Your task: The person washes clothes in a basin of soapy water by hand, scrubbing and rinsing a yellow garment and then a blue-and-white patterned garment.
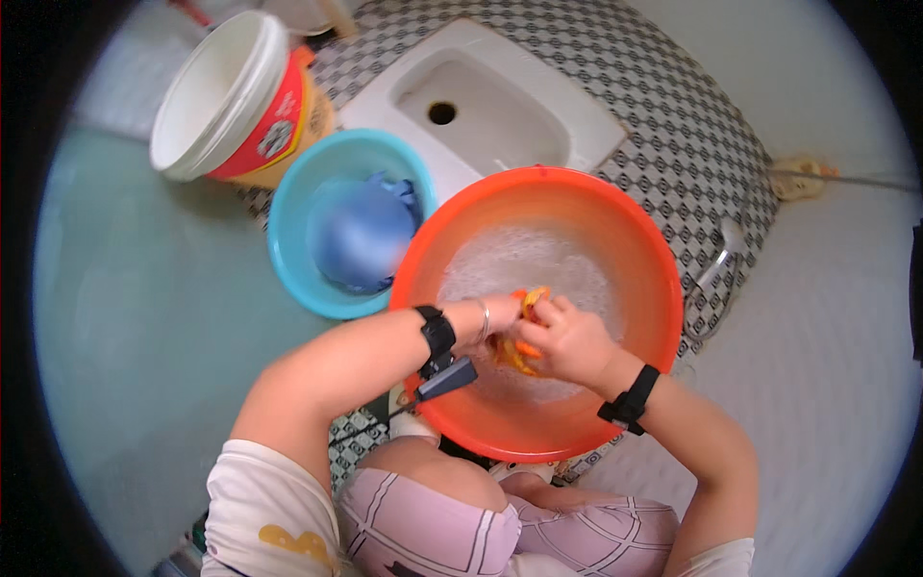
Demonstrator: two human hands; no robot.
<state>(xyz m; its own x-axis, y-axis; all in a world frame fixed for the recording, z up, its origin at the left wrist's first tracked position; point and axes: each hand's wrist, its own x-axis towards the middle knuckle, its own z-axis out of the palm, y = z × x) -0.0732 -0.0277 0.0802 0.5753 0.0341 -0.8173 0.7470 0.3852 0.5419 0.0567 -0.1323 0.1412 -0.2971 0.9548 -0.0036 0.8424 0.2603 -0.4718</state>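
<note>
Head view: you hold a crumpled orange-and-yellow cloth (pixel 524 356) between both hands, over the near half of a round orange basin (pixel 534 438). Your right hand (pixel 575 341) is closed, its curled fingers gripping the folds. Your left hand (pixel 498 315) grasps the cloth from the other side; its fingertips are hidden. The basin is smooth and glossy, apparently plastic, with whitish, foamy water (pixel 524 252) inside. You wear a black strap (pixel 437 330) on the left wrist, beside a thin metallic bangle (pixel 484 322), and a black band (pixel 632 396) on the right.

Just left of the basin: a smaller light-blue tub (pixel 291 240) with bunched darker-blue fabric (pixel 361 231), partly blurred. Behind it, a cylindrical bucket (pixel 274 135), white-rimmed, red-labelled. Beyond, a glazed white squat pan (pixel 553 130), round drain hole, set among small patterned tiles (pixel 678 111).
</note>
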